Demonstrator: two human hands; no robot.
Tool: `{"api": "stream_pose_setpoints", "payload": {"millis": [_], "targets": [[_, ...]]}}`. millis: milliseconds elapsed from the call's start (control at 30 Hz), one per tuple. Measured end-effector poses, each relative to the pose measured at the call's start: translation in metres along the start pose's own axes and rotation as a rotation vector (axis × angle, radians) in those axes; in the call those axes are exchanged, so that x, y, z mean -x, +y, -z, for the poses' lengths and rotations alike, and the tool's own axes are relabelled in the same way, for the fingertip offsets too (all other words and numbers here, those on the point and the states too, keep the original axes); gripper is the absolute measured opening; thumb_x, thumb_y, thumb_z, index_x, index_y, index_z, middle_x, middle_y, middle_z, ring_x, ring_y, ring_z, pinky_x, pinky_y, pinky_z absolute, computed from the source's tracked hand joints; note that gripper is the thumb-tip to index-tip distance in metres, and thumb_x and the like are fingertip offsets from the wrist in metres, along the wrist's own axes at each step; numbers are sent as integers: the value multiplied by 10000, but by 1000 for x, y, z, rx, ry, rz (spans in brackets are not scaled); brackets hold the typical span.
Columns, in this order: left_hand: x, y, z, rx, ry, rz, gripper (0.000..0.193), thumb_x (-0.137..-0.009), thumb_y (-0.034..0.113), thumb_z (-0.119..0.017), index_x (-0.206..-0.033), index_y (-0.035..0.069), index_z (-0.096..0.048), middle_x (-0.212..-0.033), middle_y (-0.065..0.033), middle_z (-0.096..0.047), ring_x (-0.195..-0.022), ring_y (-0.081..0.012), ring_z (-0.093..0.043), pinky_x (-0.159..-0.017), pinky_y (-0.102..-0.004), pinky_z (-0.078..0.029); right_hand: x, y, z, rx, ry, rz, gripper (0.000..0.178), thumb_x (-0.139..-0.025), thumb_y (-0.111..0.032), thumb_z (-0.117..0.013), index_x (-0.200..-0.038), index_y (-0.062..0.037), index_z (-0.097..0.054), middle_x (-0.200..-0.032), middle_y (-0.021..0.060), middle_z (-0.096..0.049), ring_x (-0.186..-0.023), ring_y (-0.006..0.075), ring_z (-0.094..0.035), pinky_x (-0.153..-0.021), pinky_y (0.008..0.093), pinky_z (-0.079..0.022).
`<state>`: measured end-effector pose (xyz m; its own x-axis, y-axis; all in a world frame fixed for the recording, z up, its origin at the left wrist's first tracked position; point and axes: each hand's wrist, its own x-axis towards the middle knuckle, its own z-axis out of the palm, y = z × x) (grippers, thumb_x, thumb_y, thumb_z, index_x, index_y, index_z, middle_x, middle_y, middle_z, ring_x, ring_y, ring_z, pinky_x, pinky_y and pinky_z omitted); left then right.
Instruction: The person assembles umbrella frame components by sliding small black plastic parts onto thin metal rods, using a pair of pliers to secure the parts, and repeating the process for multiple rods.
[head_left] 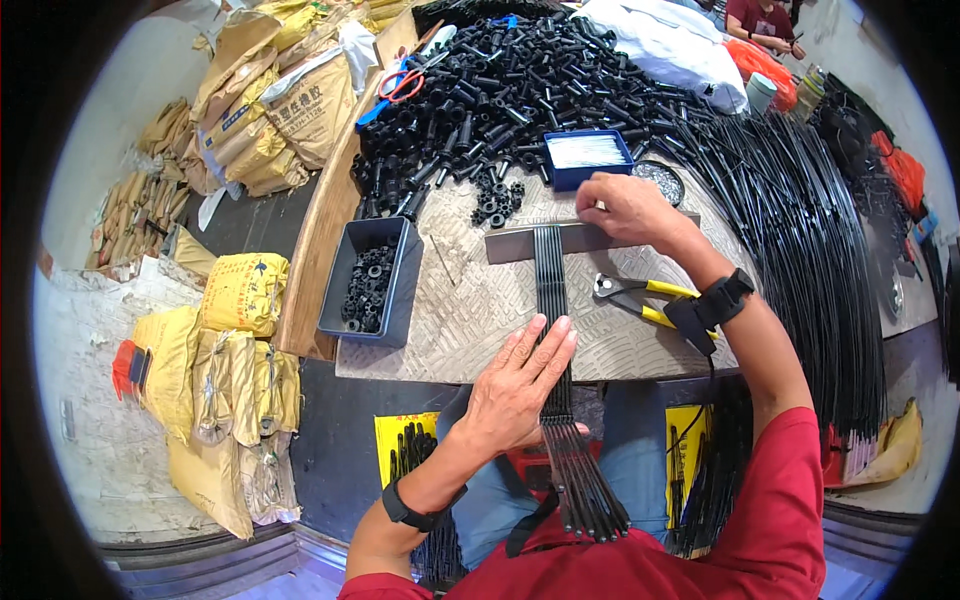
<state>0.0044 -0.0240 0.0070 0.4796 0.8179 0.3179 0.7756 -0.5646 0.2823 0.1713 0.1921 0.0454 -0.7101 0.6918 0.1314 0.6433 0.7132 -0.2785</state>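
Note:
Several slim black cables [552, 285] lie side by side, running from a flat metal bar [510, 246] on the table toward my lap. Across them rests my left hand [515, 385], fingers straight and pressed together on top, with a fingertip showing beyond their far side, so the cables are held between. Their near ends fan out over my lap. My right hand [630, 210] is curled above the bar's right part; what its fingers pinch, if anything, is hidden. Below it lie yellow-handled pliers [640, 295], close to my right wrist.
Black tubular parts [500, 90] are heaped at the back. A bin [400, 290] of black rings stands left, a blue box [590, 165] of thin white pieces behind the bar, a round dish [660, 180] beside it. Long black cables [800, 240] hang at right. Red-handled scissors [405, 85] lie back left.

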Motion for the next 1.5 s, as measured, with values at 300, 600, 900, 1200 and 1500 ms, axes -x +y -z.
{"api": "stream_pose_setpoints", "payload": {"millis": [300, 600, 900, 1200, 1500], "targets": [[-13, -6, -7, -82, 22, -4, 808, -689, 556, -576, -1257, 9, -401, -1326, -145, -373, -1225, -350, -341, -978, -439, -323, -45, 19, 11, 158, 337, -36, 129, -768, -177, -506, -743, -95, -603, -818, 104, -573, -771, 303, -594, -645, 418, -460], [-8, -15, -21, -236, 75, -34, 743, -684, 473, -597, -1254, 34, -411, -1313, -117, -395, -1223, -322, -356, -960, -413, -366, -67, 38, 16, 347, 108, -39, 85, -733, -119, -541, -778, -109, -612, -880, 87, -563, -835, 287, -584, -687, 409, -458], [-6, -16, -20, -240, 54, -24, 882, -644, 581, -586, -1307, 53, -342, -1364, -130, -322, -1266, -321, -286, -1012, -461, -264, 16, -39, 46, -623, 504, -97, 92, -875, -44, -379, -925, 1, -443, -800, 147, -587, -600, 217, -616, -552, 329, -485], [-22, 51, 100, 1215, 207, 11, 622, -711, 68, -699, -1262, 23, -415, -1163, -111, -547, -1066, -139, -507, -916, -253, -392, 175, -164, 87, -147, 835, 397, 192, -691, 32, -611, -861, -58, -610, -742, 57, -525, -526, 148, -495, -437, 223, -380], [-21, 66, 110, 1108, 281, 63, 212, -819, 32, -576, -1024, -14, -609, -893, -90, -649, -838, -106, -603, -761, -217, -475, 165, -156, 61, -301, 816, 297, 351, -688, 55, -591, -970, -145, -655, -695, 40, -483, -570, 144, -481, -456, 257, -382]]}}
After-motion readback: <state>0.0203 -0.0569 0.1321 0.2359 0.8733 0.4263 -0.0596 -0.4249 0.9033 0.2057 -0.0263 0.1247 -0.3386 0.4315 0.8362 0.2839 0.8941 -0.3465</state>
